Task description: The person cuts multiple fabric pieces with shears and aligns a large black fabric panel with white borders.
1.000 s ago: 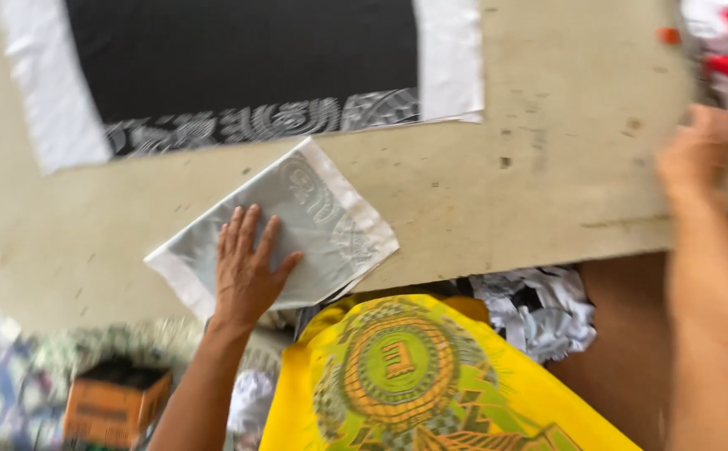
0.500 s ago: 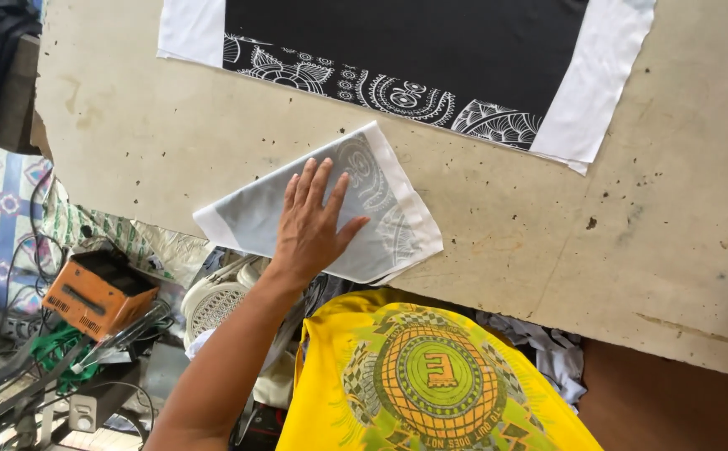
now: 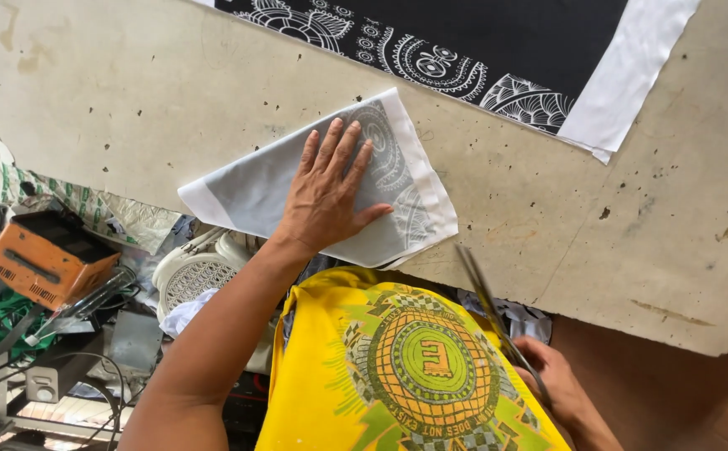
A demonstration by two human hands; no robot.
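My left hand (image 3: 326, 196) lies flat, fingers spread, on a folded white cloth piece (image 3: 247, 188) with a faint grey pattern, at the near edge of the worn beige table (image 3: 548, 209). My right hand (image 3: 558, 382) is low at the table's near edge, closed on a pair of scissors (image 3: 485, 301) whose dark blades point up toward the folded cloth. A large black cloth with white ornamental print and white border (image 3: 497, 42) lies spread at the far side of the table.
Below the table's left edge sit an orange box-like machine (image 3: 42, 263), a white fan (image 3: 197, 271), cables and patterned fabric scraps (image 3: 88, 209). My yellow printed shirt (image 3: 406, 367) fills the lower middle of the view.
The view has swung left. My right hand came back from the far right of the table and now holds scissors near the folded cloth. My left hand stays pressed on the cloth.
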